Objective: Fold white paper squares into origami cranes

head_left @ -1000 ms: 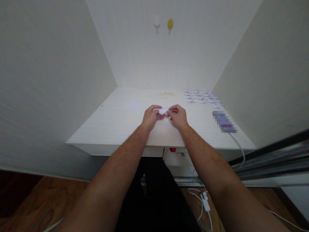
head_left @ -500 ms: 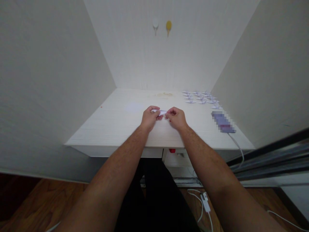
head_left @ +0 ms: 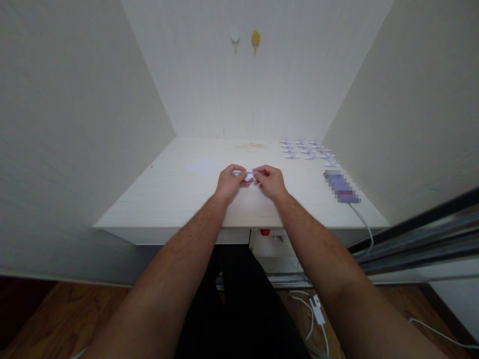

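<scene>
A small piece of folded white paper [head_left: 249, 176] is pinched between both hands, just above the white desktop. My left hand [head_left: 229, 182] grips its left end between thumb and fingers. On the opposite end, the thumb and index finger of my right hand [head_left: 271, 180] are closed. Fingers cover much of the paper, so its exact folds cannot be made out. Several folded paper cranes [head_left: 307, 149] stand in rows at the back right of the desk.
A phone [head_left: 341, 186] with a blurred screen lies at the right, its white cable [head_left: 362, 217] hanging over the edge. A pale round patch [head_left: 203, 166] shows left of my hands. Two hooks, one white [head_left: 235, 37] and one yellow [head_left: 255, 38], are on the back wall.
The fingers of my right hand have shifted along the paper, closer to my left hand's fingers. The whole view has turned slightly; the cranes and phone stay in place.
</scene>
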`<state>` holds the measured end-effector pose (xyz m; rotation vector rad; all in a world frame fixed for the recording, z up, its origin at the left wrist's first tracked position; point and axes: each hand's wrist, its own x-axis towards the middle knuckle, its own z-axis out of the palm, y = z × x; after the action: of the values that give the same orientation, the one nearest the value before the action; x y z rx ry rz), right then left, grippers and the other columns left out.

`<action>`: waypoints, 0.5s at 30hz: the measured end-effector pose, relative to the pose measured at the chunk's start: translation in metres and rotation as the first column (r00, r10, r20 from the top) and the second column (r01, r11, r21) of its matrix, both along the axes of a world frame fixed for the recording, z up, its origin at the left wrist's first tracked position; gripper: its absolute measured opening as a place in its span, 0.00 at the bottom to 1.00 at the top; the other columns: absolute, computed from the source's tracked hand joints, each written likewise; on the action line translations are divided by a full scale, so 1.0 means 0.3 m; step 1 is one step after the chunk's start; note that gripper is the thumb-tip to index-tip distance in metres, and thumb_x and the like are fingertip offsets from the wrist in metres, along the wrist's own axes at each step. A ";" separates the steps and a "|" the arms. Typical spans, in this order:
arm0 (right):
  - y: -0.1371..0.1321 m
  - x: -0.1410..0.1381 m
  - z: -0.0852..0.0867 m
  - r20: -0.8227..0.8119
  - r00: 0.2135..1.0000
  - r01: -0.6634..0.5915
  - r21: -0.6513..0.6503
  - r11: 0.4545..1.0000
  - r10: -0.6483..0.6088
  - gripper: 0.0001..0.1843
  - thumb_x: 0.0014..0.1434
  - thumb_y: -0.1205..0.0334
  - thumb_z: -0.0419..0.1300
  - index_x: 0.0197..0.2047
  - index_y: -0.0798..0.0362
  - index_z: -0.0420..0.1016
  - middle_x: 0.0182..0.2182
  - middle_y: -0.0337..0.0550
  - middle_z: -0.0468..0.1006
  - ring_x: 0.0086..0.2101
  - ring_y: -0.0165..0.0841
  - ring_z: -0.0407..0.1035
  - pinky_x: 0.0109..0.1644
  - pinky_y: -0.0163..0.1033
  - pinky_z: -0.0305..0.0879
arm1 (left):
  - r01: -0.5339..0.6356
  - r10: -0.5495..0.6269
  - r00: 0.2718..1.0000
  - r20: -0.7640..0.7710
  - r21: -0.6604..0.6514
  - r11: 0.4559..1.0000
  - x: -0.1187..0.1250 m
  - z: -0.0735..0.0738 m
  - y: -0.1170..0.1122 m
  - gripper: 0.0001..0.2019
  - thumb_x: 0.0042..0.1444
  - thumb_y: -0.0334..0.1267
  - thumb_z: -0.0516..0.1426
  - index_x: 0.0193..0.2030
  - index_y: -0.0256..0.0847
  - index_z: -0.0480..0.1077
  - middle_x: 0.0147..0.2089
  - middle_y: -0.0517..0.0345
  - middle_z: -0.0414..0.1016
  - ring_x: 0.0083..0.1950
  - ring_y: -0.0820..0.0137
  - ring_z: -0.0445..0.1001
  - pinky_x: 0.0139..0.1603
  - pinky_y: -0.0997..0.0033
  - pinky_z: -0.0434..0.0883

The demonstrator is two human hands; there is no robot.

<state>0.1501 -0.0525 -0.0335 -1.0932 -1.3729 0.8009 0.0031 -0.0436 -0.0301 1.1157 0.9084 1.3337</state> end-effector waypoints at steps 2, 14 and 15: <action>-0.003 0.000 0.007 -0.055 0.998 -0.018 -0.041 0.999 0.016 0.11 0.47 0.57 0.64 0.32 0.56 0.77 0.18 0.37 0.74 0.18 0.27 0.65 0.21 0.32 0.60 | 0.022 -0.021 0.999 0.035 -0.011 1.000 -0.005 0.003 -0.003 0.12 0.45 0.32 0.65 0.34 0.35 0.67 0.26 0.55 0.76 0.29 0.67 0.79 0.29 0.71 0.75; -0.005 0.015 0.026 -0.209 0.975 -0.096 -0.107 0.990 0.072 0.13 0.42 0.57 0.68 0.29 0.55 0.74 0.17 0.37 0.75 0.17 0.27 0.67 0.19 0.32 0.63 | 0.097 -0.093 0.992 0.082 -0.044 0.994 -0.011 0.017 -0.011 0.12 0.46 0.33 0.65 0.35 0.35 0.67 0.28 0.55 0.76 0.30 0.68 0.79 0.35 0.68 0.77; -0.004 0.014 0.025 -0.217 0.974 -0.096 -0.107 0.990 0.071 0.13 0.42 0.57 0.68 0.29 0.55 0.74 0.17 0.37 0.75 0.18 0.28 0.67 0.19 0.32 0.63 | 0.100 -0.096 0.992 0.081 -0.047 0.994 -0.010 0.019 -0.012 0.12 0.46 0.32 0.65 0.35 0.35 0.67 0.28 0.55 0.76 0.31 0.68 0.79 0.35 0.68 0.77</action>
<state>0.1543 -0.0538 -0.0259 -1.0123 -1.2095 1.0401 0.0001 -0.0472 -0.0245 1.0483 0.8156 1.2584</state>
